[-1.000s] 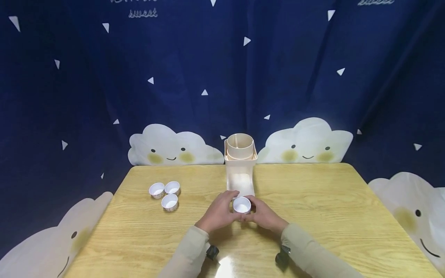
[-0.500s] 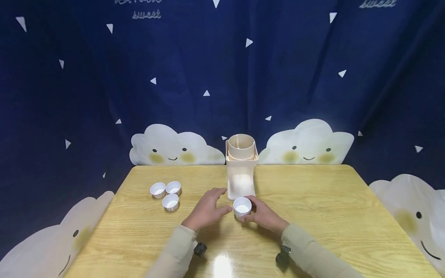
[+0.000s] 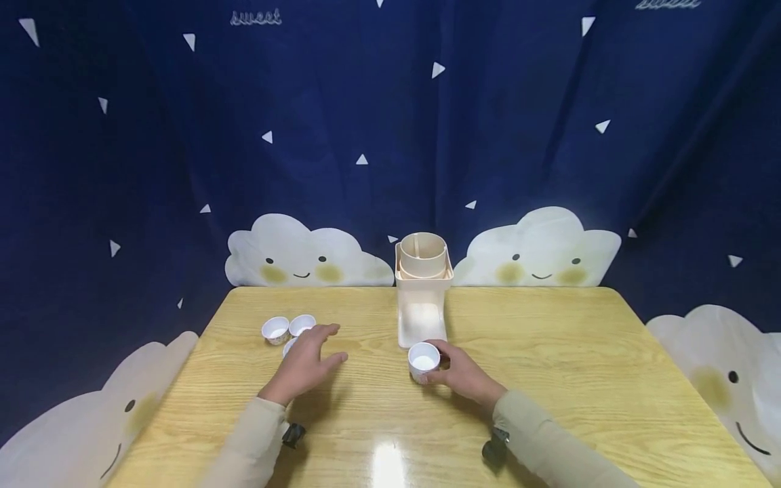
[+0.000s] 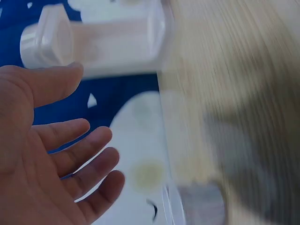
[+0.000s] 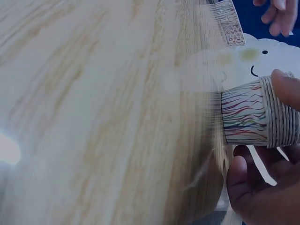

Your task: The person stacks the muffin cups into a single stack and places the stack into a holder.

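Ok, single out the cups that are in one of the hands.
The nested cups in the right hand, by the beige holder; the other cups, unheld, are clustered to the left.

Dark blue curtain [image 3: 500,102], upper left: you can read the word "sweet" [image 3: 256,17], pale lowercase script, joined letters.
Curtain, upper right: you catch a second word [image 3: 668,4], similar script, top cropped by the head view's edge; what shows reads as "sweet" to you.
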The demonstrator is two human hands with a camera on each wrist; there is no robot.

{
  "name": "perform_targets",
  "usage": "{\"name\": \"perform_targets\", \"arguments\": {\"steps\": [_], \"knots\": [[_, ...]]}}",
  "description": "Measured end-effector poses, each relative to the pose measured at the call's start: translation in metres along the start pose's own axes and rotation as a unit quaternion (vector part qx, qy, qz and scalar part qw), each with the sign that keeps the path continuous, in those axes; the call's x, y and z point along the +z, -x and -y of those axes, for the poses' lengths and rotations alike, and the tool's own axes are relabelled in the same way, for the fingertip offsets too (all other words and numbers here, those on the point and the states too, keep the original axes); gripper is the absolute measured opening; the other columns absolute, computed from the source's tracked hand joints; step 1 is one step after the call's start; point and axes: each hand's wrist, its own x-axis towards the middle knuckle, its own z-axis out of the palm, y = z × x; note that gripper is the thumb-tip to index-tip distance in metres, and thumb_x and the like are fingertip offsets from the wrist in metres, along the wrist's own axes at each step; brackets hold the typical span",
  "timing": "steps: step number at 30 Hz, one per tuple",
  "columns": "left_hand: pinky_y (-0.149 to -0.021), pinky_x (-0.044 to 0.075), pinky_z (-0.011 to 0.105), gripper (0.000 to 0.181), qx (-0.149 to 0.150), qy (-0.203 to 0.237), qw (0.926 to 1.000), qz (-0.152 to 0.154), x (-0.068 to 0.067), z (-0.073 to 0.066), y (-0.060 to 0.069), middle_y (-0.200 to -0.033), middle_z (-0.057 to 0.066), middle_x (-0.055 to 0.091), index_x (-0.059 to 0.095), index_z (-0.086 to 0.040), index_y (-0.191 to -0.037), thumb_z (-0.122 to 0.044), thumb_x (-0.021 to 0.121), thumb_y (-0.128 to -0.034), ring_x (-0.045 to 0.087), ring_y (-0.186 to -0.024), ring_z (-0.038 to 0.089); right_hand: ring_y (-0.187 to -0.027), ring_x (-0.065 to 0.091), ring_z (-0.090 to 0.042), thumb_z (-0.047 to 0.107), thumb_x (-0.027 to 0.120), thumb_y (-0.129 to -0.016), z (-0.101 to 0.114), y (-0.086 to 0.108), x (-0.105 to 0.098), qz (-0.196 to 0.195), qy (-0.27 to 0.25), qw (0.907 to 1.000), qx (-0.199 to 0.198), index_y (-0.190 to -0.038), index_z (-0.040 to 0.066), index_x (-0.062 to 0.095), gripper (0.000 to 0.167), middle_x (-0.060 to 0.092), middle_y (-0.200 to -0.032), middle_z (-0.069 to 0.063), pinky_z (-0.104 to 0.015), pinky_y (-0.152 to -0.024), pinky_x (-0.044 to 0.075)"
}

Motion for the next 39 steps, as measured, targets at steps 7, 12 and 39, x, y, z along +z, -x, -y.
{"name": "perform_targets", "arguments": {"steps": [7,12,39], "knots": [[-0.093,0.048,0.053,0.044,-0.025,-0.063,0.9937,-0.089,-0.019,0.037,0.017,-0.117,0.018,0.068,0.064,0.001,-0.122,-0.018,0.075,-0.0839,0.06,-0.111,0.039,-0.109,0.057,-0.021,0.017,0.083,-0.078,0.0,-0.001,0.001,0.008,0.003,1.0,0.0,-0.136,0.008,0.055,0.065,0.064,-0.124,-0.009,-0.034,-0.094,0.044],[-0.084,0.048,0.053,0.043,-0.061,-0.09,0.9865,-0.123,-0.02,0.049,0.016,-0.109,0.02,0.069,0.066,0.003,-0.118,-0.023,0.074,-0.084,0.061,-0.1,0.04,-0.109,0.058,-0.022,0.014,0.083,-0.078,0.0,0.0,-0.002,-0.003,0.005,0.9999,-0.008,-0.135,0.006,0.055,0.065,0.064,-0.123,-0.012,-0.033,-0.093,0.045],[-0.075,0.05,0.055,0.06,-0.174,-0.074,0.9796,-0.07,0.001,0.067,0.008,-0.115,0.024,0.06,0.062,-0.007,-0.13,-0.033,0.078,-0.0775,0.06,-0.101,0.039,-0.109,0.058,-0.021,0.018,0.084,-0.077,0.001,0.0,-0.002,-0.001,0.03,0.9995,-0.014,-0.134,0.007,0.056,0.064,0.065,-0.123,-0.009,-0.037,-0.096,0.045]]}}
